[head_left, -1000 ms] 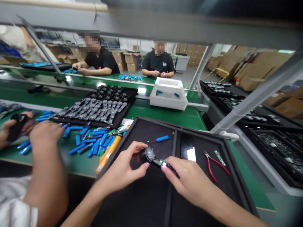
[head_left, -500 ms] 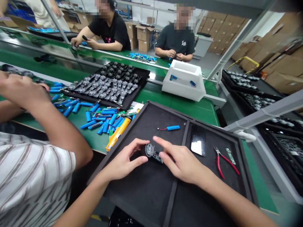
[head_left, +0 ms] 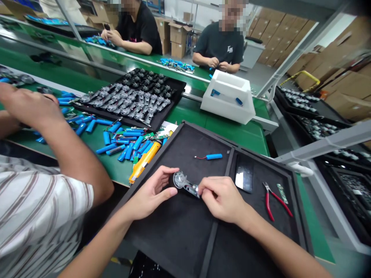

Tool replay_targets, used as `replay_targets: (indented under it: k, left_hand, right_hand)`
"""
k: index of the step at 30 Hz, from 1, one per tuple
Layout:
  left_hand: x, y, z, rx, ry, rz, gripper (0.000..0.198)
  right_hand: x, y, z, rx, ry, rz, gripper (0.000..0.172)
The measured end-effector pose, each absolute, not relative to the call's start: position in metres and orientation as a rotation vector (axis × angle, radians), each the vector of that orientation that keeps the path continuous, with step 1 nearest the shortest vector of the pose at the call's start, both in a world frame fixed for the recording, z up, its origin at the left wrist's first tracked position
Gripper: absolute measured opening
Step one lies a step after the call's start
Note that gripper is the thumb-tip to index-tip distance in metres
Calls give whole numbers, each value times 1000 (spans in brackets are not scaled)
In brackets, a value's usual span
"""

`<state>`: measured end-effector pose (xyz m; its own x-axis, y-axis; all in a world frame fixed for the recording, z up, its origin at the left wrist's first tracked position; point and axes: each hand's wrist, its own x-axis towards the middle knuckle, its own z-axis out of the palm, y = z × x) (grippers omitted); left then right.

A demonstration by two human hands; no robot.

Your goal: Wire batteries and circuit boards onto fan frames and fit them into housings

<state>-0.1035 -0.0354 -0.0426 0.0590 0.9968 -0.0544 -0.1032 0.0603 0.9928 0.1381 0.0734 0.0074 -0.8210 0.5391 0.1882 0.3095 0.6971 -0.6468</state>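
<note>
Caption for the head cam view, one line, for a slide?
Right hand pinches a small disc-ended part beside the open left hand over a black foam tray, red-handled pliers nearby.

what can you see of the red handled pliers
They are pliers with a steel head and two slim, glossy red handles that splay apart downward. They lie flat on the black lining of the tray, in the right-hand compartment, head pointing away from the person. Only the tray touches them; a narrow green circuit board lies just apart to their right.
</note>
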Motion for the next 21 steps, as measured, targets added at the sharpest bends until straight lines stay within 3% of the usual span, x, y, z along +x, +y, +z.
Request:
replay_targets:
  k: [4,8,12,17,21]
  left_hand:
    - [-107,-37,-43,1092,1096,1183,46]
    - [-100,-27,-35,1058,1096,1262,50]
    - [-83,-5,-24,983,1128,1369,43]
    - [-63,9,1,1027,1125,1420,34]
    - [-57,4,8,1501,1225,1180,53]
  right_hand:
    - [143,79,3,-835,-2510,941,18]
    - [142,73,-3,-854,-2456,1337,20]
    - [136,63,-7,-899,-2105,1709,26]
    - [131,60,-3,-873,-1649,1860,26]
    - [140,62,0,-791,-1548,1888,31]
